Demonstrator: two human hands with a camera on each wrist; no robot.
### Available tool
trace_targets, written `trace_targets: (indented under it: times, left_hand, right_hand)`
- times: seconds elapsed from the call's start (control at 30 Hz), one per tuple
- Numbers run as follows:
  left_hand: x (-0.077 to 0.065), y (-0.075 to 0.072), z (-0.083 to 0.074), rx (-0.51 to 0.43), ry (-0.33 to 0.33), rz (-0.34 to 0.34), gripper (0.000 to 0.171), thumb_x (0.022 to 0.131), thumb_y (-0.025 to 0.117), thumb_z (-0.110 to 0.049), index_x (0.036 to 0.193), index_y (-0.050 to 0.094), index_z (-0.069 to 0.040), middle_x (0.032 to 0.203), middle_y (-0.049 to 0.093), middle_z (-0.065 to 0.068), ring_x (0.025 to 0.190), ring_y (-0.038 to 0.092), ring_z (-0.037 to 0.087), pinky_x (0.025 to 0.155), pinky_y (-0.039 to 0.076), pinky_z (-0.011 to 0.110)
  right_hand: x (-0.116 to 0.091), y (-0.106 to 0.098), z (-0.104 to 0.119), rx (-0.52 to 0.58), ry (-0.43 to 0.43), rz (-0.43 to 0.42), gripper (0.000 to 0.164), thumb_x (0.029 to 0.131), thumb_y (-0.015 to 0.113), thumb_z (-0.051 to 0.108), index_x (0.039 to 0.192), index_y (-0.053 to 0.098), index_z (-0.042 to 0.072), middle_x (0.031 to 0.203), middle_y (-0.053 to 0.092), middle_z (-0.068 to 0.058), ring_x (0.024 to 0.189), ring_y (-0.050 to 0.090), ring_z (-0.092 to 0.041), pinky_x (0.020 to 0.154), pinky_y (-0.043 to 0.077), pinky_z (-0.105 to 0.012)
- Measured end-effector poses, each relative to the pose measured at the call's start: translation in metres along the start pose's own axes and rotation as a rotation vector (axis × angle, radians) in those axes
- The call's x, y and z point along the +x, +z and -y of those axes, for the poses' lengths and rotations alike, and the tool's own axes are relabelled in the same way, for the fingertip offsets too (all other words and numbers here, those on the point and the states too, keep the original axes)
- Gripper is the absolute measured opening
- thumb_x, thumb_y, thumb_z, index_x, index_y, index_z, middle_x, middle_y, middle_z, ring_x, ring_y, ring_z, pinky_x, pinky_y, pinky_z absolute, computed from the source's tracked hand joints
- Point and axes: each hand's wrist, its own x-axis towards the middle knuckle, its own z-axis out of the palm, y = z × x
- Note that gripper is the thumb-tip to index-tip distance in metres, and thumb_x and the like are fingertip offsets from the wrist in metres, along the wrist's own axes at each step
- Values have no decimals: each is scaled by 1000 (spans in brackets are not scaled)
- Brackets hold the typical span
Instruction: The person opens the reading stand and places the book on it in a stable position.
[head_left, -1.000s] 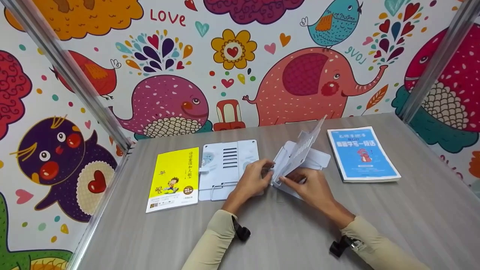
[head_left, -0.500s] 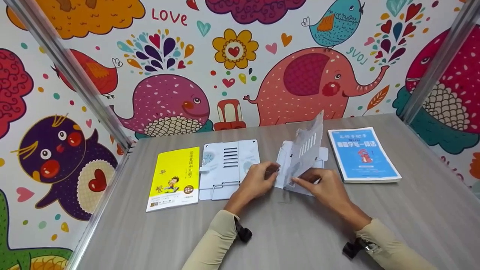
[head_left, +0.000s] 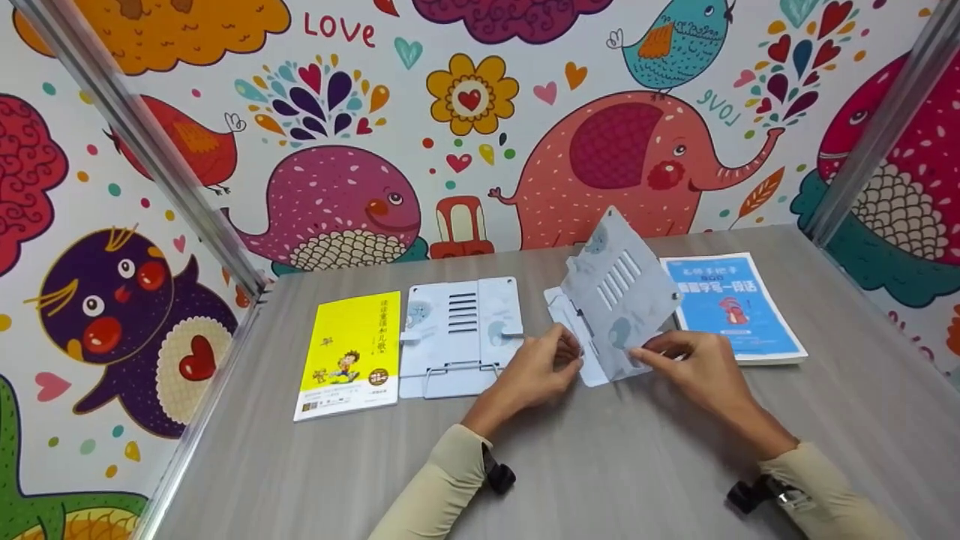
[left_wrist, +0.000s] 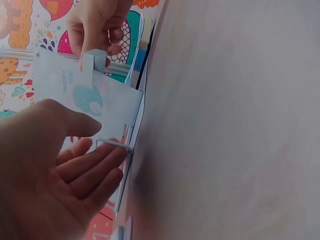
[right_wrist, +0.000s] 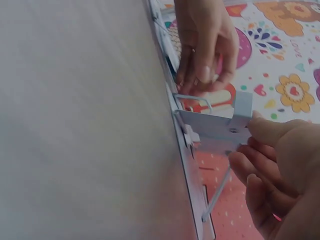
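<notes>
A pale grey folding book stand (head_left: 619, 285) with a row of slots and printed animals stands partly unfolded, its panel tilted up from a base plate (head_left: 589, 360) on the table. My right hand (head_left: 694, 367) pinches the panel's edge beside a clip (right_wrist: 243, 106), thumb on one side and fingers on the other. On the left side of the stand, my left hand (head_left: 541, 367) has its thumb apart from the loosely extended fingers. Those fingertips lie right at a wire holder (left_wrist: 114, 144) on the stand. A wire strut (right_wrist: 217, 195) shows behind the panel.
A second book stand (head_left: 465, 345) lies flat to the left, close to my left hand. Beyond it is a yellow book (head_left: 351, 345). A blue book (head_left: 739, 307) lies at the right, partly hidden by the raised panel. Patterned walls with metal posts (head_left: 161, 150) bound the table.
The panel has swung round to face me more, tilting to the right. My right hand has moved right with its edge, and my left hand has shifted slightly right.
</notes>
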Motion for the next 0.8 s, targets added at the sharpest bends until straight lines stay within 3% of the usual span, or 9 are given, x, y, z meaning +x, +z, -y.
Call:
trace_targets:
  times: [0.37, 0.5, 0.63, 0.73, 0.8]
  left_hand:
    - [-3, 14, -13, 110, 96, 96, 21, 103, 72, -20, 122, 67, -13, 121, 78, 4, 118, 74, 12, 102, 56, 22]
    - [-4, 17, -14, 132, 89, 130, 37, 104, 72, -25, 137, 61, -13, 137, 72, 6, 128, 69, 15, 110, 54, 27]
    - [-2, 15, -10, 119, 59, 61, 58, 104, 72, -23, 154, 47, -10, 157, 54, 10, 145, 56, 22, 122, 46, 35]
    - [2, 11, -2, 63, 24, -21, 67, 102, 73, -19, 159, 40, -8, 170, 38, 15, 158, 41, 29, 129, 38, 45]
    - [3, 7, 4, 24, -19, -38, 73, 102, 73, -20, 163, 36, -9, 176, 26, 17, 164, 32, 31, 131, 34, 50]
  right_hand:
    - [6, -14, -9, 64, 77, 24, 25, 96, 84, 38, 109, 87, 16, 105, 84, -4, 84, 70, -22, 67, 58, -21]
    - [6, -16, -11, 73, 79, 13, 25, 99, 81, 33, 113, 86, 12, 110, 84, -7, 87, 71, -22, 68, 58, -20]
    - [5, -16, -11, 60, 52, -9, 23, 101, 79, 28, 113, 85, 9, 110, 84, -8, 85, 72, -20, 69, 57, -19]
    - [4, -15, -10, 47, 39, -24, 20, 101, 79, 25, 111, 85, 9, 106, 84, -8, 81, 71, -19, 68, 54, -19]
    - [4, -14, -9, 41, 37, -30, 18, 102, 78, 25, 108, 85, 10, 103, 84, -7, 78, 69, -17, 67, 53, -20]
